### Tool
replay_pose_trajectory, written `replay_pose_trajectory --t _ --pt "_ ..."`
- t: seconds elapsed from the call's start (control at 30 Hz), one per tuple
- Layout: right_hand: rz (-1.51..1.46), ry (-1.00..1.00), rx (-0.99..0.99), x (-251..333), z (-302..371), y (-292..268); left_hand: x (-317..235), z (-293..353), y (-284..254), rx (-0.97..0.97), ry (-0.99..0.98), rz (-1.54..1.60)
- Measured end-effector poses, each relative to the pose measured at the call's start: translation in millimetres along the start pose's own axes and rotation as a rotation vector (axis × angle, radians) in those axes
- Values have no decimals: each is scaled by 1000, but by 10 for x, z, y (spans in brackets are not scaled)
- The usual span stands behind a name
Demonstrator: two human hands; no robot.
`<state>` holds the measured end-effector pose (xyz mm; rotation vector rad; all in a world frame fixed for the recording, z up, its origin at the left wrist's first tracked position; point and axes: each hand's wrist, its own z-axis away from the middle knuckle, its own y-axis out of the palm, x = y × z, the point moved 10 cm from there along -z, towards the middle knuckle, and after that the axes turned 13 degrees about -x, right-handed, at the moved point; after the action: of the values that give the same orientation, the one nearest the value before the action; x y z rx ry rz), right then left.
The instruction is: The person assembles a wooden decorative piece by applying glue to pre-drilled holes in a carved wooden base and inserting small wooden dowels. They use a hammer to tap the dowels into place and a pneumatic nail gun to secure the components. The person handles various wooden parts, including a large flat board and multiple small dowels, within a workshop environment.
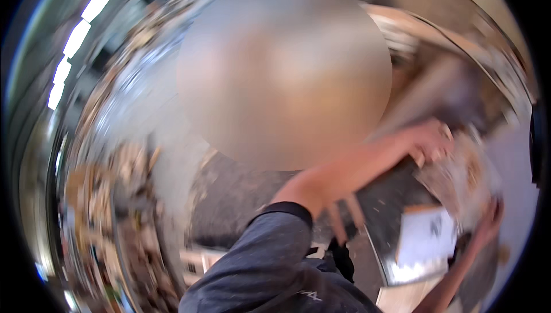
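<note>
My left arm, in a dark grey short sleeve, reaches across to the right. At its end my left hand (pixel 430 143) is closed, its curled fingers at the upper part of a crumpled clear plastic bag (pixel 468 178). Something brownish shows through the bag, too smeared to name. Against the bag's lower right side is my right hand (pixel 491 221), fingers bent around its edge. Just below the bag, a white sheet of paper (pixel 425 238) with a dark printed mark lies on a dark, smooth tabletop (pixel 381 215).
A large round blur hides the middle of the view. Wood pieces (pixel 94 215) are piled at the left, beside a grey floor (pixel 166 135). A dark mat (pixel 229 198) lies ahead of my body. A pale board (pixel 407 296) is at the lower right.
</note>
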<state>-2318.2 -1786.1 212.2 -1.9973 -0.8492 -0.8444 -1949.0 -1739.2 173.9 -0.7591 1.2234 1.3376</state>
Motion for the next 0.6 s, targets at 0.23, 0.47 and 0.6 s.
replay_pose_trajectory --t 0.23,0.47,0.6 --pt "-308 -164 408 1192 2444 1182 526 3987 -1772 -817 105 -64" --pt "-530 -228 1209 4301 6365 2085 2001 8687 -2335 -1377 21 403" --pt "-655 -416 1435 5404 8035 2367 3080 10754 -2261 -1721 138 585"
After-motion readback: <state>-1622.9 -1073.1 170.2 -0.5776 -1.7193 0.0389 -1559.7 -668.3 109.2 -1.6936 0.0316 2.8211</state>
